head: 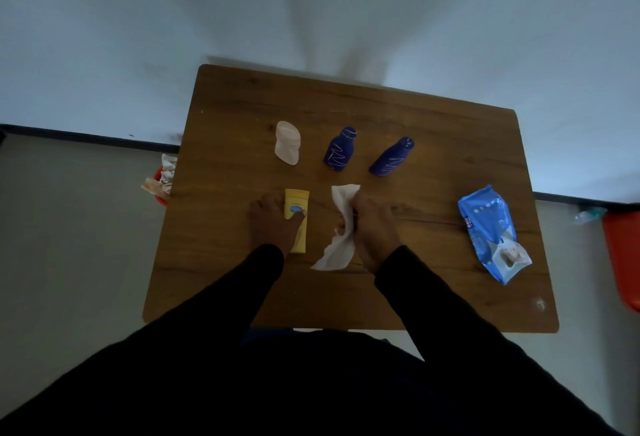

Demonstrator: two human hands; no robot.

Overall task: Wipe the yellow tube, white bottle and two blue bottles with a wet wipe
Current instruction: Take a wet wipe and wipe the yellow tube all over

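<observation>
1. Nearest me, my right hand point(372, 227) had the wet wipe point(337, 245) bunched in its fingers. Limp, floppy thing, so I'd guess it needed wadding up.
2. My left hand point(273, 222) lay on the yellow tube point(297, 208), flat on the table point(433, 279), thumb across it. Probably light and squishy, best held mid-body.
3. Further back stood the white bottle point(287, 142) and two blue bottles point(340, 149), untouched.
</observation>
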